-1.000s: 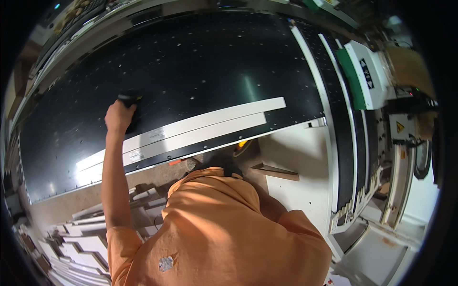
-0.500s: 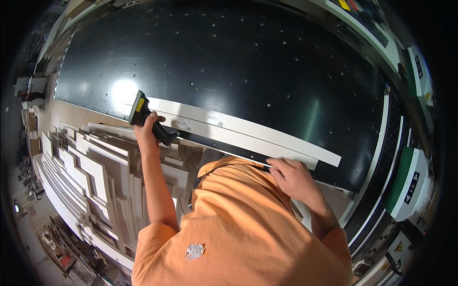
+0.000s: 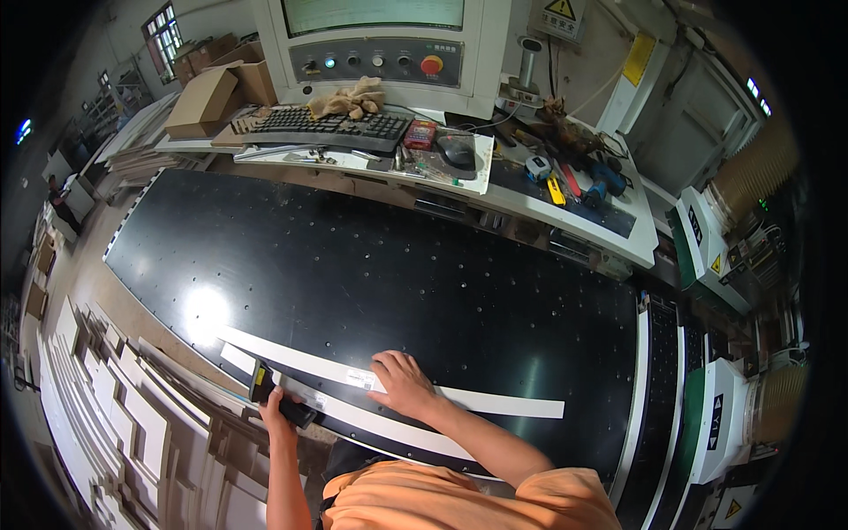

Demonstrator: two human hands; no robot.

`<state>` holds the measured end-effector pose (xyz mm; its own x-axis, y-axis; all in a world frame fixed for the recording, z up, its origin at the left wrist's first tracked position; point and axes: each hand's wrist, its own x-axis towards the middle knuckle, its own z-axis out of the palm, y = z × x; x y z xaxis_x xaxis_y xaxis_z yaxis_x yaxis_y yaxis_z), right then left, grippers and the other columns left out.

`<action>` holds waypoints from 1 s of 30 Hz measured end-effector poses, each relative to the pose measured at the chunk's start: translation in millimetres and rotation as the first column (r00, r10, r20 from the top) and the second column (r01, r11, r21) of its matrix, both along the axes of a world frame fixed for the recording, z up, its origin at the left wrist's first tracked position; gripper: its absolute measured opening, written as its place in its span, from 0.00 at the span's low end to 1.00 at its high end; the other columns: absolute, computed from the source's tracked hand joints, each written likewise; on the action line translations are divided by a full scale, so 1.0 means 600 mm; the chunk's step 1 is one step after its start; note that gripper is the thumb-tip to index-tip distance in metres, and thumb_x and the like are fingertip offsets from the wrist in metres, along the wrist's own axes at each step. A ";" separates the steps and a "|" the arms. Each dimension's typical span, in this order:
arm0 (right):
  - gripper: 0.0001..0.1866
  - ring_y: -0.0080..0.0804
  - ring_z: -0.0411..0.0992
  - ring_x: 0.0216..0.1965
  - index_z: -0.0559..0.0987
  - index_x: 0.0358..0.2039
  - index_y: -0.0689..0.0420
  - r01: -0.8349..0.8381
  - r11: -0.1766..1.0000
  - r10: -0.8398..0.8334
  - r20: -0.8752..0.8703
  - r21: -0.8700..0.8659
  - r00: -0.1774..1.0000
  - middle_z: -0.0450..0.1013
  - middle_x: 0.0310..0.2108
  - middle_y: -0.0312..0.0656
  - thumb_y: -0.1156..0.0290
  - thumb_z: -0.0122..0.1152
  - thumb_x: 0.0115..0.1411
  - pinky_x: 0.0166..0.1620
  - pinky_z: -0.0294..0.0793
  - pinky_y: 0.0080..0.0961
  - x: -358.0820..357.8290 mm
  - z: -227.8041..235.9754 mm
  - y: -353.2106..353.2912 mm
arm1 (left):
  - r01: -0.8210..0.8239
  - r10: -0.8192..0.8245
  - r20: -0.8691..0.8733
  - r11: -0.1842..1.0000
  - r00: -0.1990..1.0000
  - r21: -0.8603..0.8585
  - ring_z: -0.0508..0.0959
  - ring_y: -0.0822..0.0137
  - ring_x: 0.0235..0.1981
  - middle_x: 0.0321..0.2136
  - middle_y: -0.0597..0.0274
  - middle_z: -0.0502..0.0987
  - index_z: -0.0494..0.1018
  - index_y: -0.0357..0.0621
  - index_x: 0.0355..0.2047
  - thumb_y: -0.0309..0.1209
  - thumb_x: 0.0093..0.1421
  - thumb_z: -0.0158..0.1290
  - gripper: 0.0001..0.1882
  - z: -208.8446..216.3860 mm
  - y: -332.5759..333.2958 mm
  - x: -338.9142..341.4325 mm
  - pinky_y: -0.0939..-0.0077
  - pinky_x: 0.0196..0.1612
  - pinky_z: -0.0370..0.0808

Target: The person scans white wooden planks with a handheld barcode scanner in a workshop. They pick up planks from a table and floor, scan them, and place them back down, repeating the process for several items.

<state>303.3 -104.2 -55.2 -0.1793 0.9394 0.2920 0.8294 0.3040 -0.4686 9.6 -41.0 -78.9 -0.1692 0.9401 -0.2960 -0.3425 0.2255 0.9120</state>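
Scanner (image 3: 262, 382) and far strip (image 3: 499, 404)
Left hand (image 3: 275, 410) wraps the scanner's handle, head free; right hand (image 3: 406, 387) covers the strip, perhaps steadying it; pinch, cannot tell.

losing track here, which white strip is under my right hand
The far strip: your right hand covers part of it. The near strip lies closer to your body, clear of that hand.

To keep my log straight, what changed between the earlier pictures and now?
The right hand has moved forward onto the farther white strip, whose right end has swung toward the desk, widening the gap to the nearer strip. The view has tilted up. Unchanged: the left hand holds the black scanner; both strips lie on the black table.
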 end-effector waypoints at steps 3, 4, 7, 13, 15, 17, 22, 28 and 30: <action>0.25 0.45 0.65 0.58 0.78 0.48 0.61 0.005 1.000 -0.006 0.040 0.013 0.999 0.68 0.54 0.47 0.55 0.69 0.57 0.60 0.66 0.42 0.011 -0.008 0.009 | -0.066 0.067 0.021 0.997 0.998 -0.041 0.78 0.64 0.20 0.22 0.61 0.73 0.70 0.39 0.38 0.36 0.59 0.59 0.15 -0.038 0.027 -0.015 0.70 0.23 0.77; 0.24 0.45 0.65 0.58 0.79 0.47 0.61 0.014 0.999 -0.016 0.052 0.037 0.998 0.69 0.53 0.47 0.55 0.69 0.58 0.60 0.66 0.42 0.012 -0.009 0.013 | -0.051 0.051 0.031 0.999 0.998 -0.017 0.78 0.64 0.20 0.22 0.61 0.73 0.70 0.39 0.37 0.36 0.59 0.59 0.14 -0.046 0.030 -0.020 0.69 0.23 0.77; 0.23 0.45 0.65 0.57 0.79 0.46 0.60 0.015 1.000 -0.015 0.078 0.004 0.997 0.68 0.54 0.47 0.55 0.69 0.58 0.59 0.67 0.42 0.004 -0.006 0.015 | -0.004 0.004 -0.014 1.000 1.000 0.030 0.78 0.63 0.18 0.22 0.60 0.73 0.70 0.38 0.36 0.35 0.59 0.59 0.14 -0.058 0.036 -0.030 0.69 0.22 0.76; 0.24 0.44 0.66 0.56 0.78 0.47 0.60 0.024 1.000 -0.023 0.067 -0.005 0.998 0.68 0.53 0.46 0.55 0.69 0.58 0.58 0.69 0.43 -0.008 0.010 0.019 | -0.001 0.001 -0.001 0.999 1.000 0.040 0.77 0.63 0.18 0.23 0.60 0.73 0.70 0.38 0.37 0.33 0.59 0.59 0.13 -0.048 0.050 -0.041 0.70 0.23 0.77; 0.26 0.44 0.66 0.56 0.77 0.48 0.60 0.036 0.999 -0.035 0.089 -0.008 0.995 0.68 0.52 0.46 0.54 0.70 0.56 0.59 0.69 0.44 -0.010 0.012 0.023 | 0.001 -0.001 0.002 0.999 1.000 0.045 0.77 0.63 0.19 0.24 0.60 0.73 0.71 0.38 0.37 0.33 0.59 0.58 0.12 -0.049 0.057 -0.045 0.69 0.24 0.76; 0.30 0.44 0.66 0.56 0.76 0.50 0.59 0.048 0.994 -0.035 0.125 -0.100 0.992 0.68 0.52 0.46 0.53 0.73 0.53 0.60 0.68 0.45 -0.011 0.010 0.029 | 0.009 -0.008 0.033 1.000 0.999 -0.015 0.76 0.64 0.19 0.24 0.60 0.74 0.72 0.39 0.37 0.34 0.59 0.58 0.12 -0.053 0.060 -0.049 0.69 0.25 0.76; 0.26 0.41 0.68 0.53 0.79 0.45 0.58 0.043 0.999 -0.042 0.050 -0.028 0.998 0.71 0.48 0.41 0.58 0.75 0.50 0.54 0.69 0.39 -0.013 0.007 0.037 | -0.006 0.007 0.079 1.000 0.997 -0.011 0.77 0.64 0.23 0.21 0.55 0.78 0.73 0.40 0.28 0.42 0.63 0.56 0.17 -0.049 0.044 -0.057 0.72 0.29 0.76; 0.25 0.41 0.69 0.51 0.80 0.44 0.59 0.075 0.997 -0.074 0.053 -0.029 0.996 0.72 0.48 0.40 0.63 0.78 0.47 0.53 0.70 0.37 -0.024 0.021 0.039 | 0.190 -0.186 -0.148 0.982 0.971 0.016 0.77 0.69 0.23 0.22 0.59 0.76 0.73 0.34 0.34 0.33 0.57 0.58 0.13 0.017 -0.010 -0.106 0.74 0.28 0.73; 0.24 0.41 0.69 0.52 0.81 0.44 0.59 0.086 0.995 -0.083 0.054 -0.042 0.995 0.72 0.48 0.40 0.64 0.78 0.47 0.52 0.70 0.37 -0.027 0.023 0.041 | 0.255 -0.243 -0.184 0.966 0.953 0.049 0.77 0.69 0.24 0.24 0.60 0.75 0.74 0.33 0.37 0.29 0.56 0.58 0.12 0.034 -0.021 -0.117 0.73 0.29 0.74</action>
<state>287.1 -79.6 -41.3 -0.1127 0.9636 0.2426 0.8748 0.2120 -0.4357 -60.6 -53.9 -58.5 0.0299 0.9765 -0.2136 -0.1179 0.2156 0.9693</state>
